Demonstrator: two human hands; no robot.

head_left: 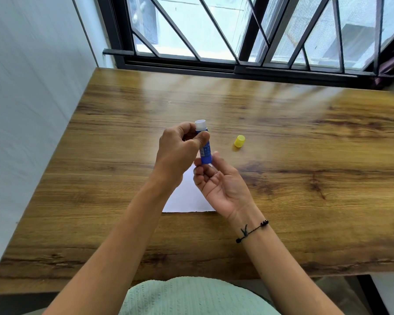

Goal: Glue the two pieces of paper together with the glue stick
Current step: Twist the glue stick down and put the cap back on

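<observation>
Head View: Glue Stick Handling Ahead of Application

We are holding the glue stick [204, 146] upright above the paper [187, 198], uncapped white end up. Our left hand [178, 153] is grasping the upper barrel between thumb and fingers; our right hand [221, 180] is pinching the base, apparently at the twist knob. The yellow cap [239, 141] is lying on the table [305, 178], near the stick on its right.

We are judging the stick light, rigid and smooth, so we are gripping mid-barrel, clear of the tacky tip. The paper beneath the stick looks thin and limp; we cannot tell whether it is one sheet or two. It should be pinned flat near an edge while glue is going on.
</observation>
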